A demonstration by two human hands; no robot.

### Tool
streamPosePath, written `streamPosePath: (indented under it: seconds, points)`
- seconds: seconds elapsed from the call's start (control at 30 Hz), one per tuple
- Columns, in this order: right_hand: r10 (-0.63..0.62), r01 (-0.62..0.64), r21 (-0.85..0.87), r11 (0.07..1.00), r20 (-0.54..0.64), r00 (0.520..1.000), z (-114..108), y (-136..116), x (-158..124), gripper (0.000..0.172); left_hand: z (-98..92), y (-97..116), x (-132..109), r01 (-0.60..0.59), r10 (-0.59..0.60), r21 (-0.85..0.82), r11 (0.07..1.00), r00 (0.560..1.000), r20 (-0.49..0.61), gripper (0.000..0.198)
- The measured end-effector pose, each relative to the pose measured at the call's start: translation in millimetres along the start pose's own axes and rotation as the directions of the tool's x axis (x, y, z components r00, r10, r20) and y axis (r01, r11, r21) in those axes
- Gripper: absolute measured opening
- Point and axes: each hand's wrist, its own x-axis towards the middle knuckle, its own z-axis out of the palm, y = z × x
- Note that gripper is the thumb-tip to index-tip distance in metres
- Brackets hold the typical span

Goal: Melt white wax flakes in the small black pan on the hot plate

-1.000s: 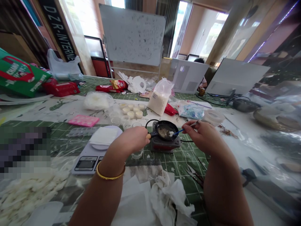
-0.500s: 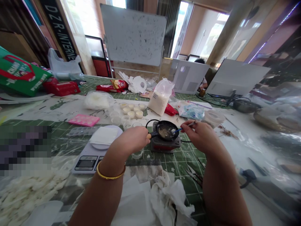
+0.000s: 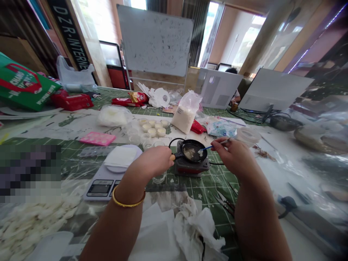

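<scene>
A small black frying pan (image 3: 193,156) sits on a compact hot plate (image 3: 191,170), holding clear liquid with whitish bits in it. My left hand (image 3: 156,159) is closed around the pan's handle, whose wooden end shows at my fingers. My right hand (image 3: 228,150) pinches a thin blue stirring stick (image 3: 208,147), its tip down in the pan by a pale lump. Below my left hand stands a clear glass cup (image 3: 160,177). Left of it is a kitchen scale (image 3: 101,188) with white paper sheets (image 3: 120,156) on its plate.
Behind the pan are several small cups of cream-coloured wax (image 3: 153,127) and a bag of white pellets (image 3: 183,116). A pink mould (image 3: 98,138) lies left. Scissors (image 3: 224,203) lie near my right forearm; crumpled tissue (image 3: 195,224) lies in front. White flakes (image 3: 35,221) fill the lower left.
My right hand has shifted the stick slightly, and its tip and the pale lump sit differently in the pan. My left hand stays on the handle.
</scene>
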Motion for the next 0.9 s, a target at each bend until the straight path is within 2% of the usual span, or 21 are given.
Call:
streamPosePath:
  seconds: [0.17,0.3,0.4,0.53,0.7,0.9]
  points:
    - [-0.001,0.001,-0.023,1.0,-0.006,1.0,-0.5,-0.3,-1.3,0.033,0.1,0.4,-0.4,-0.002,0.002,-0.006,1.0,1.0,0.003,0.026]
    - [-0.007,0.008,-0.012,1.0,0.056,0.998,-3.0,-3.2,-3.4,0.034,1.2,-0.9,0.4,-0.001,0.001,-0.003,1.0,1.0,-0.003,0.027]
    - [0.011,-0.011,0.02,1.0,0.045,0.999,-4.5,-5.2,-4.8,0.035,2.5,-2.1,1.5,-0.017,0.018,0.005,1.0,1.0,-0.008,0.027]
    - [-0.02,0.019,0.011,1.0,0.096,0.995,-5.6,-6.4,-5.8,0.035,3.4,-2.8,2.3,-0.012,0.012,0.009,1.0,1.0,-0.012,0.027]
    - [0.027,-0.028,0.001,1.0,0.024,0.999,-6.9,-5.1,-5.6,0.032,2.6,-1.7,1.5,-0.014,0.014,0.009,1.0,1.0,-0.004,0.027]
    - [0.016,-0.016,-0.002,1.0,0.035,0.999,-2.9,-3.1,-3.1,0.033,2.6,-2.0,1.0,-0.008,0.008,0.014,1.0,1.0,-0.011,0.026]
